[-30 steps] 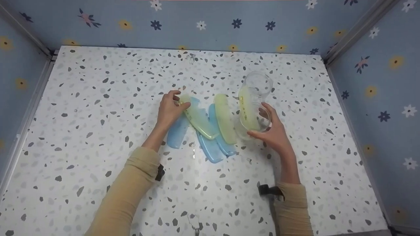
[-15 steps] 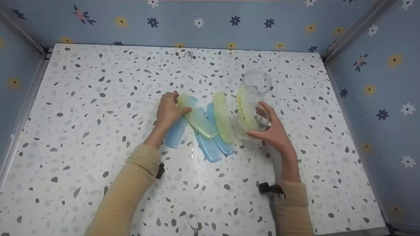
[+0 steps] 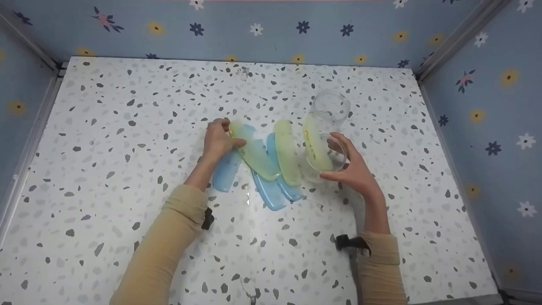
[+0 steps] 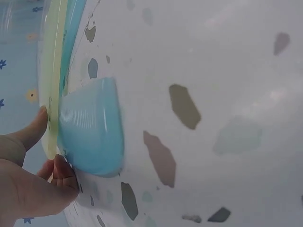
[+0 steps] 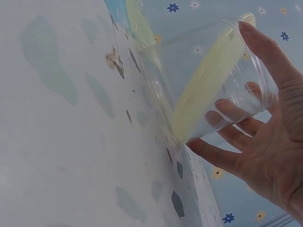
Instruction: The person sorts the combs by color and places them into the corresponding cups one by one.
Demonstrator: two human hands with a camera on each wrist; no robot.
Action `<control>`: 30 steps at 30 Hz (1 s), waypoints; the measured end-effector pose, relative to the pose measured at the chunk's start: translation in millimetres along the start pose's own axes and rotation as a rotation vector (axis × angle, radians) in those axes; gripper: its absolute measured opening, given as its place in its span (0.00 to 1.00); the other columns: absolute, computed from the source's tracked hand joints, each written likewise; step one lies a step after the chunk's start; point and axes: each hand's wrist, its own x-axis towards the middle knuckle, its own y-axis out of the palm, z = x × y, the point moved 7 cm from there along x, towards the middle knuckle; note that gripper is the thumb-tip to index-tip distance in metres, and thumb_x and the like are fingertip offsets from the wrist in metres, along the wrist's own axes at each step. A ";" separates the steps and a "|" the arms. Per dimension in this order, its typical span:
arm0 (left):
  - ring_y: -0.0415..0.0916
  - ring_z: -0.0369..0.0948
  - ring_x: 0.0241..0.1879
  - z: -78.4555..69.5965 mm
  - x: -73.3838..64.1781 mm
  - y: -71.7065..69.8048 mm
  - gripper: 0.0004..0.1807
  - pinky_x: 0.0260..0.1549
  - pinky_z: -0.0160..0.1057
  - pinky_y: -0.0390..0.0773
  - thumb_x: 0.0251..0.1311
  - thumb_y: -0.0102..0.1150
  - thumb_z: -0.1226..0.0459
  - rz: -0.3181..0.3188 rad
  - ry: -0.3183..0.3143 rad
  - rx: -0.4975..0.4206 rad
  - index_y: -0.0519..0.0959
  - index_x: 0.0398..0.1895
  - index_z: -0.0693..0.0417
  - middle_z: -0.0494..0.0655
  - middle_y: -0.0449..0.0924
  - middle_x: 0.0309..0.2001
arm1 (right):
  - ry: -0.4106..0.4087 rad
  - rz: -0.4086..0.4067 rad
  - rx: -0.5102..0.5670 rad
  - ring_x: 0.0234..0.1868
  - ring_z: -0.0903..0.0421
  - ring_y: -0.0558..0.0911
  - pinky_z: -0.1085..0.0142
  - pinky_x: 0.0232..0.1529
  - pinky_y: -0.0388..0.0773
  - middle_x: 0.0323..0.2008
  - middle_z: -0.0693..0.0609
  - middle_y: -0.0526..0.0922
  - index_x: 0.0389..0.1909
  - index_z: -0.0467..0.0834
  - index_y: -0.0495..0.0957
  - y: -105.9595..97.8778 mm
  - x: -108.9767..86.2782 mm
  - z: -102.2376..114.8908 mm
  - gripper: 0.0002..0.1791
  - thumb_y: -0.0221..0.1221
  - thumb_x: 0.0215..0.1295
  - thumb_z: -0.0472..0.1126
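Note:
My left hand (image 3: 218,139) pinches the upper end of a yellow-green comb (image 3: 259,157) between thumb and fingers; the comb slants over blue combs beneath it. In the left wrist view, thumb and fingertips meet at the end of that yellow comb (image 4: 53,94), beside a blue comb (image 4: 92,127) lying flat. My right hand (image 3: 353,167) grips a clear plastic cup (image 5: 208,61), fingers around its side and thumb at the rim. Another yellow comb (image 5: 208,80) leans inside this cup, sticking out past the rim.
A second clear cup (image 3: 332,103) stands just behind the held one. Between the hands, a yellow-green comb (image 3: 288,154) lies over a blue comb (image 3: 292,192), with another blue comb (image 3: 271,195) alongside. Flowered blue panels (image 3: 271,29) border the speckled table (image 3: 148,93).
Both hands keep their holds and stay nearly in place. The comb in the right cup has tipped slightly to the left. The head view shifted a little at first.

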 end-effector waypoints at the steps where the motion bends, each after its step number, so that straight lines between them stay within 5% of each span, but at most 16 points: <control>1: 0.69 0.52 0.67 0.3 0.0 0.0 0.45 0.71 0.46 0.72 0.59 0.73 0.63 0.002 -0.002 -0.011 0.60 0.76 0.60 0.59 0.66 0.69 | -0.002 0.004 0.003 0.78 0.49 0.66 0.36 0.69 0.71 0.77 0.49 0.67 0.79 0.59 0.57 0.3 -0.2 0.1 0.60 0.81 0.47 0.41; 10: 0.70 0.47 0.53 -5.6 -1.3 -3.6 0.35 0.52 0.42 0.75 0.60 0.69 0.65 -0.057 0.047 -0.049 0.65 0.70 0.54 0.55 0.70 0.57 | 0.007 0.022 0.015 0.78 0.45 0.64 0.33 0.68 0.68 0.78 0.44 0.64 0.80 0.56 0.56 2.8 -0.9 6.2 0.60 0.79 0.48 0.36; 18: 0.67 0.55 0.66 -8.8 -1.3 5.2 0.52 0.71 0.49 0.70 0.53 0.77 0.53 -0.050 0.082 0.149 0.60 0.76 0.64 0.63 0.65 0.68 | -0.015 0.018 0.018 0.78 0.48 0.65 0.34 0.68 0.70 0.77 0.51 0.66 0.79 0.61 0.57 2.1 -0.6 1.7 0.60 0.80 0.48 0.37; 30: 0.66 0.54 0.64 -10.1 0.2 7.1 0.47 0.71 0.48 0.70 0.50 0.80 0.57 -0.043 0.090 0.181 0.67 0.71 0.64 0.62 0.66 0.66 | -0.019 0.011 0.011 0.77 0.49 0.66 0.33 0.68 0.70 0.76 0.54 0.67 0.78 0.64 0.59 1.4 -0.5 0.0 0.59 0.81 0.47 0.39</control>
